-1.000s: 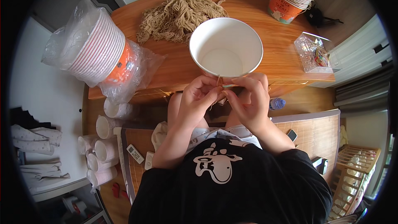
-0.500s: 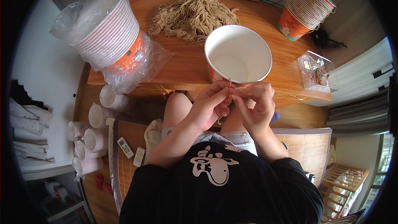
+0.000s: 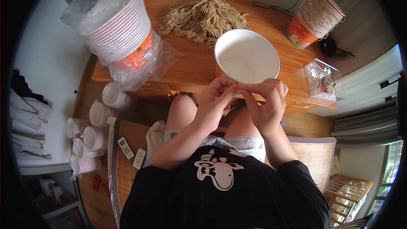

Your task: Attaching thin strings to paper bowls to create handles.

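In front of me a large paper bucket [image 3: 247, 44] with a white inside stands open at the table's near edge. Just before its near rim, my left hand [image 3: 217, 101] and my right hand [image 3: 269, 98] meet, thumbs and forefingers pinched together. Between the fingertips is a short bit of thin tan cord [image 3: 236, 82], mostly hidden by the fingers. Behind the bucket lies a loose heap of tan cords [image 3: 205, 19].
A plastic-wrapped stack of buckets [image 3: 118, 32] stands at the table's left. Far right is another bucket stack [image 3: 316, 17] with cord handles. A clear box [image 3: 323, 79] of small items sits at the right edge. Several wrapped cup stacks [image 3: 95, 138] lie at floor left.
Both hands have shifted slightly up and to the right in the picture, still pinching together. The cord end that stuck up above the left fingertips now shows less. The whole view has shifted slightly.
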The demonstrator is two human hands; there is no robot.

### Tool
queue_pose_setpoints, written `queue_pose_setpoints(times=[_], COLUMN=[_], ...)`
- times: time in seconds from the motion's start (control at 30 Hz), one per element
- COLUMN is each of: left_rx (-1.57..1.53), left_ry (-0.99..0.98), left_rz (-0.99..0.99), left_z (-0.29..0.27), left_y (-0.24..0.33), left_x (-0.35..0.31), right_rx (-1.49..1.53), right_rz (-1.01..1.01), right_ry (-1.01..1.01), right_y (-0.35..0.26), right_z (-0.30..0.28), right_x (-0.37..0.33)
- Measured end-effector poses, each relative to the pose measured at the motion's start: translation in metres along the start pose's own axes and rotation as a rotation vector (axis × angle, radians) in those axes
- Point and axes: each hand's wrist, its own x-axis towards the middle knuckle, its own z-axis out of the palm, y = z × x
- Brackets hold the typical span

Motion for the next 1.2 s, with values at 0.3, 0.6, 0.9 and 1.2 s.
queue_pose_setpoints(times=[0.3,0.6,0.9,1.2], left_rx=[0.634,0.55,0.483,0.725], left_ry=[0.112,0.12,0.093,0.164], left_rz=[0.471,0.385,0.396,0.527], left_z=[-0.006,-0.008,-0.009,-0.007], left_y=[0.0,0.005,0.0,0.005], left_x=[0.001,-0.002,0.001,-0.009], right_rx=[-0.014,0.009,0.005,-0.063], right_rz=[-0.173,-0.104,-0.133,-0.236], right_ry=[-0.259,-0.185,-0.224,-0.284], right_y=[-0.003,-0.001,-0.002,-0.001], right_z=[-0.001,0.002,0.004,0.001], right_x=[0.044,0.044,0.033,0.039])
